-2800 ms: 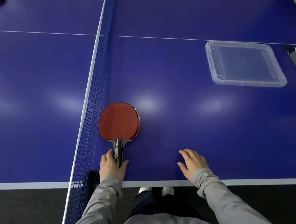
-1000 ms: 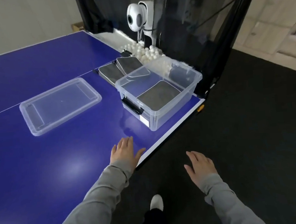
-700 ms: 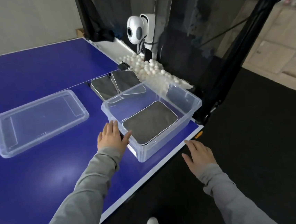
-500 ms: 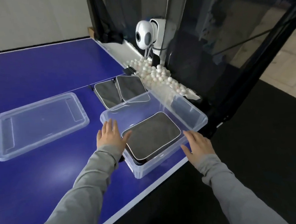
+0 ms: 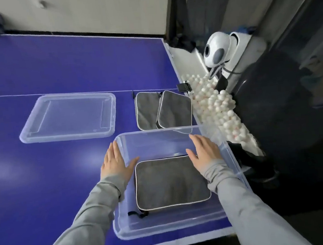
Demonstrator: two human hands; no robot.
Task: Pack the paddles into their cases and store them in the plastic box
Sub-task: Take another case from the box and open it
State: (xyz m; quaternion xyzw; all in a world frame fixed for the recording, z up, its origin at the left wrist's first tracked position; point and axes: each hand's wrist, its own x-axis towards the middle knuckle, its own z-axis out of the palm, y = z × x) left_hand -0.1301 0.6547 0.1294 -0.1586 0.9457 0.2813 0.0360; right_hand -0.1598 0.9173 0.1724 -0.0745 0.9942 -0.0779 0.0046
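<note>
A clear plastic box [image 5: 178, 222] is sitting at the near right corner of the blue surface [image 5: 33, 75], with one grey paddle case [image 5: 170, 182] lying flat inside it. The left hand [image 5: 114, 164] is reaching with straight fingers spread flat at the box's left wall, its thumb over the rim toward the case; it is gripping nothing. The right hand [image 5: 204, 152] is hovering over the box's right side, fingers also extended and empty; whether it is touching the wall is unclear. Just beyond the box, two more grey cases [image 5: 161, 110] are lying overlapped near the surface's right edge. The box's clear lid [image 5: 67, 117] is resting to their left. White balls [image 5: 220, 104] are piled along the right edge.
</note>
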